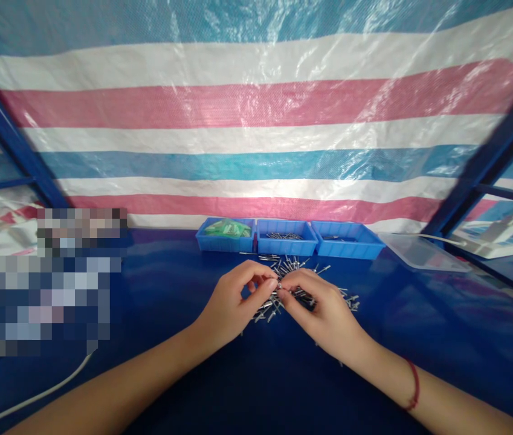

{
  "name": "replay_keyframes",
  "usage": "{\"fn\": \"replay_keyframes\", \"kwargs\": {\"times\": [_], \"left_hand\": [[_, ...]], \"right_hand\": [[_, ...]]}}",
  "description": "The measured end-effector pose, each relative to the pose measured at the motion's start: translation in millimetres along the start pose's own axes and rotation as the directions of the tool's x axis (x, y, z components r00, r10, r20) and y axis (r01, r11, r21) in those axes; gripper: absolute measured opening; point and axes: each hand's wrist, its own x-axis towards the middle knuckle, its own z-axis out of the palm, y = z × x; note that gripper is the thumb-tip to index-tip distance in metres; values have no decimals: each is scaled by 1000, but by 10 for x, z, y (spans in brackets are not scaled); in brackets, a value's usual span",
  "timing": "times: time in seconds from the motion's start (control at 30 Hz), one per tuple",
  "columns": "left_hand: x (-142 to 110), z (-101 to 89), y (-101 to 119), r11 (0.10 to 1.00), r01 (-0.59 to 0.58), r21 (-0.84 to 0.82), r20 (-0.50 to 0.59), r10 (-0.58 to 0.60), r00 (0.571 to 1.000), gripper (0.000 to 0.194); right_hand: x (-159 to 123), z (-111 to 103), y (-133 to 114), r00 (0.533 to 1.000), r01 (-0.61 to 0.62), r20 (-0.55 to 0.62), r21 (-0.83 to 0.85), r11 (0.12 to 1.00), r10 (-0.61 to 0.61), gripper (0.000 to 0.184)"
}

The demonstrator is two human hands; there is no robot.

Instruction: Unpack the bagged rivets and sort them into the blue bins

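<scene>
Over a loose pile of metal blind rivets, both hands meet fingertip to fingertip. My left hand pinches with thumb and forefinger. Opposite it, my right hand pinches in the same way, a red cord around its wrist. Between the fingertips shows a small silver bit of a rivet, mostly covered by the fingers. The pile spreads behind and beneath both hands on the blue table.
Behind the pile stand three blue bins: the left bin holds green packets, the middle bin and right bin hold thin metal pieces. A clear plastic lid lies right. A white cable runs left. Striped sheeting hangs behind.
</scene>
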Motion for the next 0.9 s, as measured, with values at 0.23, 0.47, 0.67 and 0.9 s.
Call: {"fn": "replay_keyframes", "kwargs": {"times": [0.23, 0.47, 0.67, 0.9], "left_hand": [[10, -11, -45, 999, -8, -36, -1, 8, 1000, 8], [-8, 30, -60, 999, 30, 28, 47, -31, 998, 15], [10, 22, -74, 993, 67, 99, 85, -76, 993, 19], [-8, 13, -138, 937, -135, 323, 281, 41, 959, 15]], "right_hand": [[14, -93, -43, 979, 91, -180, -45, 995, -98, 6], [66, -165, -30, 986, 114, -107, -125, 986, -128, 11], [285, -632, 570, 926, -214, -376, -470, 857, 25, 20], [317, -874, 1024, 898, -427, -410, -731, 532, 157, 24]]}}
